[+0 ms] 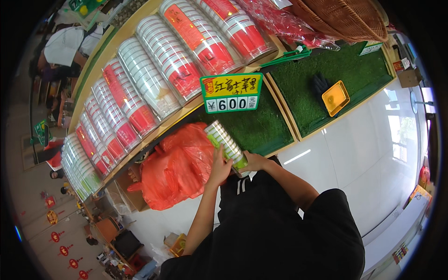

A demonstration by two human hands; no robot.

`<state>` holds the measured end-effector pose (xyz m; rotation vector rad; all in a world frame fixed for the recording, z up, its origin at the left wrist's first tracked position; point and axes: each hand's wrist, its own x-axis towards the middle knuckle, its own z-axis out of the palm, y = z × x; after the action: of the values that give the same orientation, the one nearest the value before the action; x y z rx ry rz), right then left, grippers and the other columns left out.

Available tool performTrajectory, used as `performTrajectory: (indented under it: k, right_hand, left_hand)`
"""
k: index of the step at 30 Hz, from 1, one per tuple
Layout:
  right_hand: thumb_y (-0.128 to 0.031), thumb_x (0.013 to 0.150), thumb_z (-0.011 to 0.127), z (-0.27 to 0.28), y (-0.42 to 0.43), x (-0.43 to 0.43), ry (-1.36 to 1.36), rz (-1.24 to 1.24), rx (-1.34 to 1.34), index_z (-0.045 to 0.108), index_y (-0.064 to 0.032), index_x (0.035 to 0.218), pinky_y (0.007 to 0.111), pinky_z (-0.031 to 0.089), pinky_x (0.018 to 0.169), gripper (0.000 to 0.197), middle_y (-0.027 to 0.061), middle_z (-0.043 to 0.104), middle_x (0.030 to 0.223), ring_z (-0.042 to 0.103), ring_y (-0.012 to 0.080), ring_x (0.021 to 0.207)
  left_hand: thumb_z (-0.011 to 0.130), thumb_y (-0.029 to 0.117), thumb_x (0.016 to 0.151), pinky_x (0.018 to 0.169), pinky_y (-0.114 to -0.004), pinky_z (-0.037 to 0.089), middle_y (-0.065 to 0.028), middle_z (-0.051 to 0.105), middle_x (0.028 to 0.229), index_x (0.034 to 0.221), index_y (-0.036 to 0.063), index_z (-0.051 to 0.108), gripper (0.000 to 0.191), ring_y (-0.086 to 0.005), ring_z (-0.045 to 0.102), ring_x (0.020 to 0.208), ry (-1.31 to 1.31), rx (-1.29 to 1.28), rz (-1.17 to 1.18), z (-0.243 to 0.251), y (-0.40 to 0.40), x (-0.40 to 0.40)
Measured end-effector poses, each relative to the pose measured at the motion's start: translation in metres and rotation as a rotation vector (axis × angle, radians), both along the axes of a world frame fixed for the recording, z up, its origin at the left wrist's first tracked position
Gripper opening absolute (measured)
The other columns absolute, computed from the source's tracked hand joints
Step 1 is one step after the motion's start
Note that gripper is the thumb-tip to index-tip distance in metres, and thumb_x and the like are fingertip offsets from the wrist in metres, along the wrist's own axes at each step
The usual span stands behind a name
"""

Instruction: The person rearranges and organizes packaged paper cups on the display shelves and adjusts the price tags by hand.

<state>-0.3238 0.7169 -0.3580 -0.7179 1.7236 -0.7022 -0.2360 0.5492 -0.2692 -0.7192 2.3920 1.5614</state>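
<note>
Both of my hands are on a clear plastic tube of stacked white-rimmed cups point(225, 141) with green parts. It is tilted in front of my waist. My left hand point(221, 166) holds its left side, the fingers lying along the wall. Around the lower right end is my right hand point(254, 161), its palm and fingertips partly hidden by the tube. Just left of the tube bulges a red plastic bag point(175, 168), its contents hidden. Above the hands, a shelf carries a row of similar clear tubes point(182, 70), mostly with red labels.
A green-framed price sign point(231, 92) hangs from the shelf edge. Green artificial turf point(294, 84) lines the wood-edged display bins. On it lie a yellow tray point(336, 98) and a dark glove point(320, 85). Wicker baskets point(336, 17) are at upper right, a cardboard box point(131, 185) beside the bag.
</note>
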Motion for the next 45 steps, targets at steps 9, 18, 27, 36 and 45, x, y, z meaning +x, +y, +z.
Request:
performTrajectory:
  k: [9, 18, 27, 36, 45]
  right_hand:
    - [-0.064, 0.058, 0.073, -0.04, -0.027, -0.006, -0.162, -0.061, 0.172, 0.033, 0.0099, 0.13, 0.039, 0.048, 0.089, 0.111, 0.0303, 0.057, 0.116, 0.059, 0.0377, 0.106]
    - [-0.015, 0.077, 0.066, -0.065, -0.034, 0.005, -0.191, -0.13, -0.09, 0.017, -0.0099, 0.148, 0.04, 0.039, 0.102, 0.086, 0.0239, 0.036, 0.142, 0.044, 0.0359, 0.125]
    - [-0.021, 0.083, 0.059, -0.064, -0.016, -0.012, -0.253, 0.07, 0.116, 0.029, -0.0101, 0.144, 0.041, 0.039, 0.102, 0.068, 0.0197, 0.037, 0.142, 0.042, 0.0349, 0.126]
    - [-0.025, 0.087, 0.055, -0.06, 0.007, -0.025, 0.218, 0.338, 0.378, 0.039, -0.0124, 0.14, 0.054, 0.02, 0.109, 0.057, 0.0145, 0.028, 0.147, 0.022, 0.0334, 0.137]
    - [-0.029, 0.084, 0.059, -0.052, 0.009, -0.037, 0.359, 0.412, 0.376, 0.054, -0.0052, 0.126, 0.054, 0.02, 0.108, 0.048, 0.0159, 0.039, 0.138, 0.029, 0.033, 0.132]
  left_hand:
    - [0.06, 0.021, 0.082, 0.107, -0.041, 0.034, -0.0281, 0.024, 0.146, 0.129, 0.0051, 0.052, 0.05, -0.0408, 0.034, 0.131, -0.32, -0.195, -0.144, -0.042, 0.043, 0.014]
    - [0.059, 0.022, 0.081, 0.106, -0.04, 0.034, -0.0255, 0.042, 0.136, 0.136, 0.0044, 0.042, 0.06, -0.0378, 0.04, 0.127, -0.443, -0.111, -0.133, -0.055, 0.053, 0.046]
    - [0.06, 0.025, 0.082, 0.106, -0.038, 0.034, -0.0218, 0.046, 0.134, 0.136, 0.0039, 0.043, 0.06, -0.0343, 0.042, 0.127, -0.531, -0.108, -0.136, -0.066, 0.053, 0.055]
    - [0.055, 0.016, 0.087, 0.1, -0.034, 0.039, -0.0181, 0.059, 0.121, 0.125, 0.0021, 0.053, 0.041, -0.03, 0.054, 0.116, -0.466, 0.07, -0.099, -0.056, 0.053, 0.048]
    - [0.052, 0.012, 0.087, 0.088, -0.033, 0.046, -0.0171, 0.062, 0.107, 0.116, -0.0014, 0.055, 0.032, -0.0256, 0.06, 0.099, -0.37, 0.097, 0.098, -0.064, 0.045, 0.076]
